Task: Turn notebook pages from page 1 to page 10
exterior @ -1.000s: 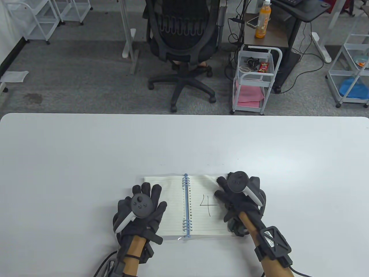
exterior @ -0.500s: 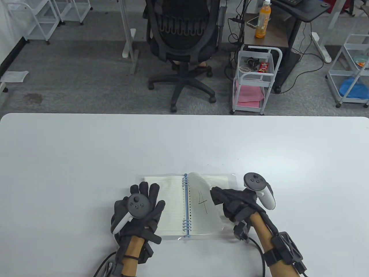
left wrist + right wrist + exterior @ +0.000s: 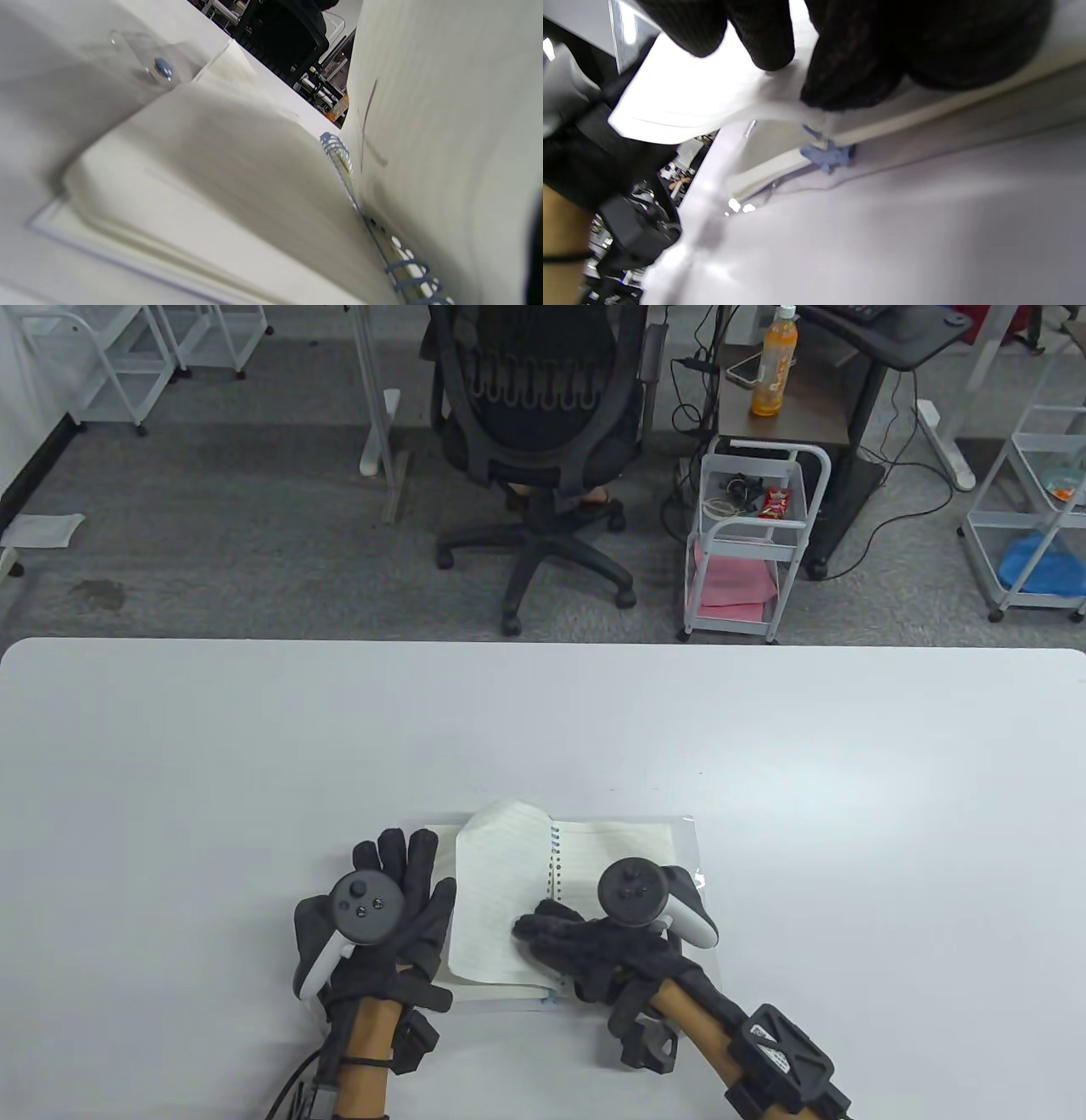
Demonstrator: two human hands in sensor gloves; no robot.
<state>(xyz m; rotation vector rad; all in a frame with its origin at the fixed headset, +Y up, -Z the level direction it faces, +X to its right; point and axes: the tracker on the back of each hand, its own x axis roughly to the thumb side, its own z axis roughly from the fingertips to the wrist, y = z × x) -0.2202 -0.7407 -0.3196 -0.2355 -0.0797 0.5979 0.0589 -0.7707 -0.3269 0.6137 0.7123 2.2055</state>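
Note:
A spiral notebook (image 3: 611,848) lies open near the table's front edge. One lined page (image 3: 496,891) is curled over the blue spiral onto the left side. My right hand (image 3: 564,937) lies across the spiral, its fingers on the page's lower edge. The right wrist view shows those fingertips (image 3: 763,46) pressing on the white page (image 3: 683,101) above the blue spiral (image 3: 827,154). My left hand (image 3: 382,916) rests flat, fingers spread, at the notebook's left edge. The left wrist view shows the raised page (image 3: 445,127) standing above the left stack (image 3: 203,178).
The notebook's clear plastic cover (image 3: 691,848) juts out at the right. The white table (image 3: 543,712) stretches wide around it. Beyond the far edge stand an office chair (image 3: 534,432) and a small cart (image 3: 751,526).
My right hand has carried the page marked 4 from the right side over the spiral to the left. My left hand has slid left and toward me, off the left page.

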